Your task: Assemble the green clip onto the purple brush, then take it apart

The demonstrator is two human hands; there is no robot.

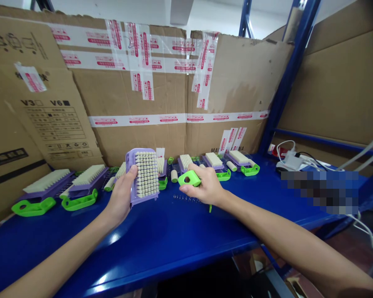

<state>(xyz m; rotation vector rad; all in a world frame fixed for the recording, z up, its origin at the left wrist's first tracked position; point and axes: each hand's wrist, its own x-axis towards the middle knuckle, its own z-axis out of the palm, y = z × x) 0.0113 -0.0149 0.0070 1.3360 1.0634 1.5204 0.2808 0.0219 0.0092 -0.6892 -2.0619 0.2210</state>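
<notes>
My left hand (pixel 122 198) grips a purple brush head (pixel 146 174) by its left edge, the cream bristles turned toward me. Closed round a bright green plastic handle (pixel 189 178), my right hand (pixel 209 185) is to the right of the brush head, apart from it. One end of the handle, with a hole in it, sticks out past my fingers. Under the right hand, a thin metal spring (pixel 186 198) lies on the blue shelf (pixel 161 244). A short cream cylinder with a green end (pixel 174 176) stands between the two hands, farther back.
Along the back lie more purple brush heads (pixel 90 176) (pixel 239 157), green handles (pixel 34 207) (pixel 250 169) and cream cylinders (pixel 231 166). Cardboard sheets (pixel 161 91) wall the back. A power strip with cables (pixel 290 159) is at the right, near a blue post (pixel 287 78).
</notes>
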